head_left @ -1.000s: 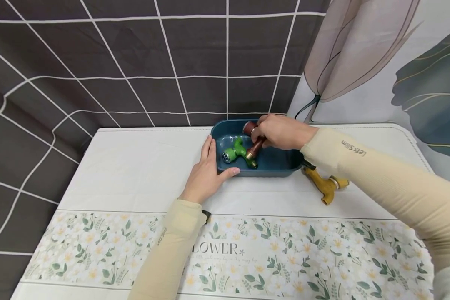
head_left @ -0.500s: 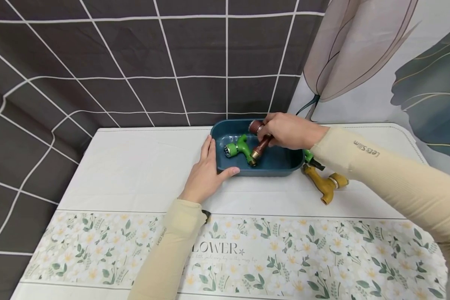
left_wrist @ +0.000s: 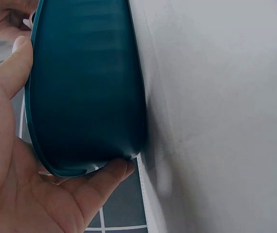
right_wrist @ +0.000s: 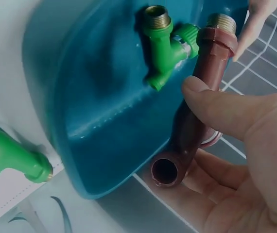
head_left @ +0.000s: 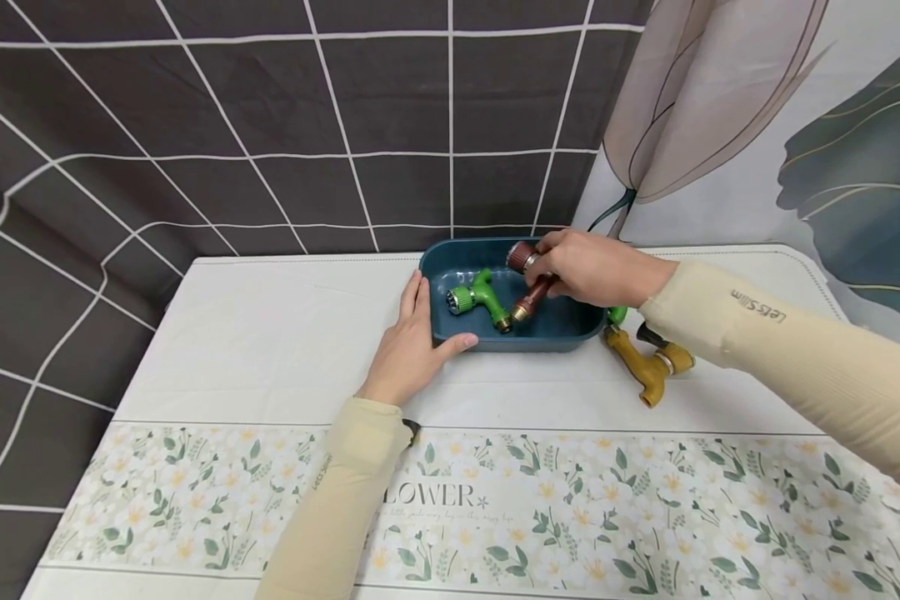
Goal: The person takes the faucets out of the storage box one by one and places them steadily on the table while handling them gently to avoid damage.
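My right hand (head_left: 596,268) grips a dark red-brown water tap (head_left: 534,296) by its body, tilted above the blue basin (head_left: 555,344). In the right wrist view the thumb (right_wrist: 211,104) lies across the tap, and its open spout and brass threaded end show. A green tap (head_left: 486,296) lies inside the basin, near its left end. My left hand (head_left: 408,350) rests against the basin's left front corner, fingers extended along the end wall and thumb touching the front rim.
Right of the basin lies a mustard-yellow tap (head_left: 648,371). Another green tap (right_wrist: 7,153) is beside the basin, mostly hidden by the right arm in the head view. A dark tile-patterned cloth (head_left: 270,125) hangs behind the table.
The right hand has moved to the right with the red-brown tap. Its brass end has separated from the green tap, which shifted slightly right. The left hand holds its place.
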Tool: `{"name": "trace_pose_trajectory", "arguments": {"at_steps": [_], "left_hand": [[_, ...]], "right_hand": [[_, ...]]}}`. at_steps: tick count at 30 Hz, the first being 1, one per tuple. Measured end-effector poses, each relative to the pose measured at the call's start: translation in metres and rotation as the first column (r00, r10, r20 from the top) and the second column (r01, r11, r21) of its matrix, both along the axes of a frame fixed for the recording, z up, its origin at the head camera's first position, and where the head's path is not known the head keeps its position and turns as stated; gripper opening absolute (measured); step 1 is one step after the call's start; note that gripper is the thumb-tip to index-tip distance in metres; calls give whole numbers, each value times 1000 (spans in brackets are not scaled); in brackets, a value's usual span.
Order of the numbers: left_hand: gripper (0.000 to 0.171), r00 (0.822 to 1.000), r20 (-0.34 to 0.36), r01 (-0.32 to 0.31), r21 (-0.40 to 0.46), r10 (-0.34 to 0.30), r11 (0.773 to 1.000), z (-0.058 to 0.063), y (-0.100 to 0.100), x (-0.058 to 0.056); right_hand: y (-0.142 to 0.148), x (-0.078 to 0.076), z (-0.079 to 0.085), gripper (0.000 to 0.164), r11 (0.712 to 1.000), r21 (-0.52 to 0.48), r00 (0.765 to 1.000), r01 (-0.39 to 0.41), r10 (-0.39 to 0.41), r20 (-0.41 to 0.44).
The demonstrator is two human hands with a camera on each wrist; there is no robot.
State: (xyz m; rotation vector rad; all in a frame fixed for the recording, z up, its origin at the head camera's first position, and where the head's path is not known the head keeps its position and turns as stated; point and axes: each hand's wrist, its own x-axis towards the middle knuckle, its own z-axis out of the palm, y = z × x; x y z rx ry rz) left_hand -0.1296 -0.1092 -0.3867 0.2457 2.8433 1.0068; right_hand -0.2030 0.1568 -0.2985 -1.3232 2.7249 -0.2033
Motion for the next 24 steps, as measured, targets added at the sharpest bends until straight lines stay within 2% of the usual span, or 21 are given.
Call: {"name": "trace_pose_trajectory", "arguments": {"at_steps": [6,12,16,24], "left_hand": [[106,1000,13,-6,-4,6,1000,0,0,0],[107,1000,14,-10,-3,10,1000,0,0,1],[107,1000,16,-8,-1,8,1000,0,0,1],[107,1000,4,3,-5,-3,1000,1,0,0]], "right_hand": [[11,6,-4,24,999,-38,999,0,-1,-38],[18,12,-3,22,997,-68,999,37,-39,-31],[24,13,-1,24,995,-92,998,34,-39,-47],[35,19,1,27,994,-81,995,70,-75,-67]]}}
